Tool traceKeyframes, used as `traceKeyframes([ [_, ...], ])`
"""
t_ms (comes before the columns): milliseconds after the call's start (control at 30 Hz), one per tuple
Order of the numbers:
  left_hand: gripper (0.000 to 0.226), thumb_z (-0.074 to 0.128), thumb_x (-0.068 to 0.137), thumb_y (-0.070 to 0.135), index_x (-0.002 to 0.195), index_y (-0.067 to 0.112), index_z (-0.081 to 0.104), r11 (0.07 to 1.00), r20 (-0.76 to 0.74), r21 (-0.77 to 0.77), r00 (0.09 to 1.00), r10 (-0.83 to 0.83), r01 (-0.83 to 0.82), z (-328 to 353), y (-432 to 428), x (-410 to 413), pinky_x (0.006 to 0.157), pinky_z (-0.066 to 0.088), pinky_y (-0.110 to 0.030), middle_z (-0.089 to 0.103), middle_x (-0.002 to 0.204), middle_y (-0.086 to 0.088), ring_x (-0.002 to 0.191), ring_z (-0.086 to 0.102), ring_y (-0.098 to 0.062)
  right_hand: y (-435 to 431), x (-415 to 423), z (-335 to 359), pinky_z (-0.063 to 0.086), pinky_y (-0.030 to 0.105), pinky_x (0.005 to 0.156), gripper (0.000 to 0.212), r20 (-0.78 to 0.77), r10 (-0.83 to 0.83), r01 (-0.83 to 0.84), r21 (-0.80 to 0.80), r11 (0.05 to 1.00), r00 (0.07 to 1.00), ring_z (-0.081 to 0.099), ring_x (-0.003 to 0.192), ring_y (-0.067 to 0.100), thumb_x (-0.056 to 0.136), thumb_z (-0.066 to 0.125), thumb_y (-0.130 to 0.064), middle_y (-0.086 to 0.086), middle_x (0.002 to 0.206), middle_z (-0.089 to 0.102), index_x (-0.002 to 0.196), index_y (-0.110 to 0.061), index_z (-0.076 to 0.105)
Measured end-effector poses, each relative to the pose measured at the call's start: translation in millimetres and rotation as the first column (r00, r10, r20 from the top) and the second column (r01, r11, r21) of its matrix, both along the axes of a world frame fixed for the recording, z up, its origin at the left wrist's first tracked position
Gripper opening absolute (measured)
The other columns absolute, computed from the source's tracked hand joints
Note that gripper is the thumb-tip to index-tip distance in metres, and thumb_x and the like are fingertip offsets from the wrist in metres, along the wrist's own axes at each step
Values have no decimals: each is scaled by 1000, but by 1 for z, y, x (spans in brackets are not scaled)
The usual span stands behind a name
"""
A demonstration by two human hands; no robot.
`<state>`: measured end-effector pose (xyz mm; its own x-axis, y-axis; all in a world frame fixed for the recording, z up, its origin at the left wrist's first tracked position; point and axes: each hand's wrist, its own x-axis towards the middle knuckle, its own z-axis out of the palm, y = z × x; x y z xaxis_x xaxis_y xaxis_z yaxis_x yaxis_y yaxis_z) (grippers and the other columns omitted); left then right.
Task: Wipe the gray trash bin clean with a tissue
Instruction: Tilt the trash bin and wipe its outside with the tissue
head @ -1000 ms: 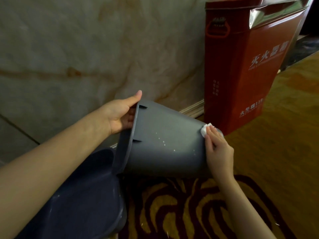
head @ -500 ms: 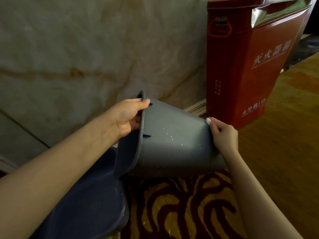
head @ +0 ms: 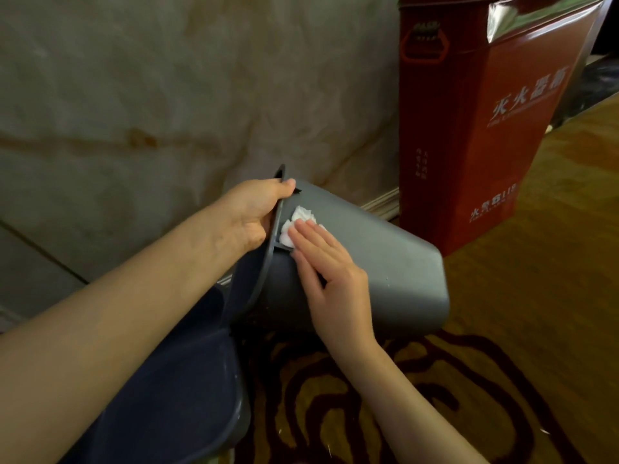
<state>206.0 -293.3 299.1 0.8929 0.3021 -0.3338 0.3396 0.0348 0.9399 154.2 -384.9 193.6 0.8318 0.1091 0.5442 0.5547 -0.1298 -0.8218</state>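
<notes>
Head view: right hand flat, pressing tissue against bin.

Bin on its side between two hands, over the carpet by the wall

The bin lies tipped, its open rim toward the left hand, which grips that rim, and its base pointing away to the right. The right hand lies flat on the bin's upper side, with the tissue under its fingertips, just beside the rim. Below the left forearm sits the lid. The carpet lies under both. Beyond the right hand a box stands against the wall.
</notes>
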Motion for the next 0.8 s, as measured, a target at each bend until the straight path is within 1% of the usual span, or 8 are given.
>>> traceKeyframes([
  [67, 17, 43, 94, 15, 87, 9, 57, 1000, -14, 13, 1000, 6, -6, 0, -3, 4, 51, 52, -27, 58, 76, -6, 65, 57, -16, -7, 2, -8, 29, 21, 111, 35, 7, -44, 44, -10, 999, 999, 41, 130, 3, 91, 55, -14, -6, 133, 54, 126, -19, 56],
  [167, 12, 45, 94, 15, 101, 10, 53, 999, -37, 32, 998, 44, -43, 3, -3, 10, 58, 48, -30, 58, 78, -5, 68, 57, -16, -30, 6, -33, 32, 20, 109, 36, -46, -143, 142, -30, 989, 989, 45, 127, 4, 88, 57, -11, -8, 130, 53, 124, -18, 56],
  [300, 14, 46, 93, 15, 86, 9, 56, 998, -62, 53, 997, 48, -45, 4, 2, 14, 57, 48, -31, 59, 77, -4, 67, 57, -16, -75, 16, -75, 40, 32, 106, 35, -191, -330, 319, -88, 944, 924, 50, 124, 9, 87, 59, -7, -1, 129, 56, 122, -13, 58],
  [433, 24, 48, 92, 16, 114, 8, 56, 997, -26, 58, 998, 55, -53, 2, -4, 17, 52, 48, -28, 60, 78, -3, 67, 59, -14, -90, 31, -79, 36, 21, 103, 32, -310, -441, 417, -143, 897, 842, 51, 122, 9, 90, 56, -12, 2, 128, 59, 123, -13, 58],
  [500, 28, 48, 92, 15, 117, 6, 55, 997, -17, 68, 999, 41, -39, 2, -5, 18, 51, 49, -27, 61, 76, -2, 65, 59, -13, -82, 33, -69, 32, 14, 102, 33, -331, -424, 411, -113, 905, 843, 50, 121, 5, 90, 56, -15, 0, 129, 58, 123, -14, 57],
  [600, 20, 45, 93, 16, 109, 12, 58, 995, -10, 78, 998, -59, 60, 3, -4, 13, 47, 53, -20, 66, 67, 0, 53, 64, -9, -49, 19, -44, 30, 16, 108, 36, -205, -279, 273, -58, 960, 938, 43, 126, 0, 89, 57, -16, -9, 132, 51, 125, -21, 53],
  [667, 18, 44, 94, 16, 102, 13, 60, 986, 1, 104, 992, -128, 127, 2, -2, 9, 50, 54, -20, 66, 73, -3, 57, 64, -9, -25, 11, -27, 27, 18, 111, 38, -52, -184, 181, -67, 981, 982, 39, 130, 1, 89, 57, -14, -12, 133, 48, 126, -23, 52],
  [800, 21, 44, 94, 17, 84, 15, 62, 971, 1, 131, 980, -200, 198, 2, 0, 6, 60, 56, -24, 68, 75, -4, 65, 64, -13, -10, 32, -3, 30, 23, 110, 34, 84, -168, 173, -57, 983, 982, 43, 130, 13, 89, 58, -7, 3, 132, 55, 123, -11, 59],
])
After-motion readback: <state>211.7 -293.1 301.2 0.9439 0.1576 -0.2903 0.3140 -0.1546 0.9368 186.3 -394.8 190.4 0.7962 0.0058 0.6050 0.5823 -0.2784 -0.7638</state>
